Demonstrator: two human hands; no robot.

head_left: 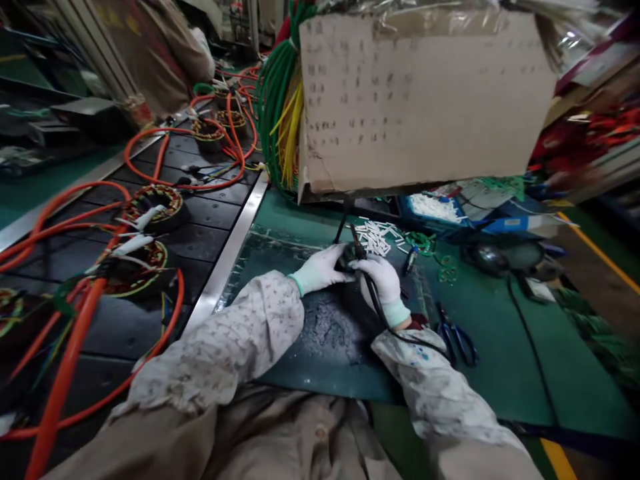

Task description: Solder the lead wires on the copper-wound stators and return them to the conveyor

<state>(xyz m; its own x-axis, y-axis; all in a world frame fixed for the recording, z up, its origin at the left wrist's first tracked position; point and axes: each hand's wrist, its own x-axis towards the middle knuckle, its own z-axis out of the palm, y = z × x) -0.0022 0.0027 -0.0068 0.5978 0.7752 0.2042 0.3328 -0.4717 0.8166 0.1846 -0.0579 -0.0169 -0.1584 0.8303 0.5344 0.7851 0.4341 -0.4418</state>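
Observation:
My left hand (323, 270), in a white glove with a green cuff, is closed with its fingers round a small dark piece (346, 259) whose kind I cannot make out. Close beside it, my right hand (383, 283), gloved the same way, grips a slim black corded tool (359, 249). Its black cord (376, 303) runs down over the right wrist and sleeve. Both hands meet above a dark, scuffed work mat (330, 327). Just beyond them lies a pile of short white tubes (375, 237).
A written-on cardboard box (425, 100) overhangs the bench's back, green wires (277, 100) hanging beside it. Blue-handled pliers (457, 340), a small blue tool (411, 259) and a blue bin (435, 212) are right. Wound coil rings (155, 205) with orange cables (95, 293) line the conveyor.

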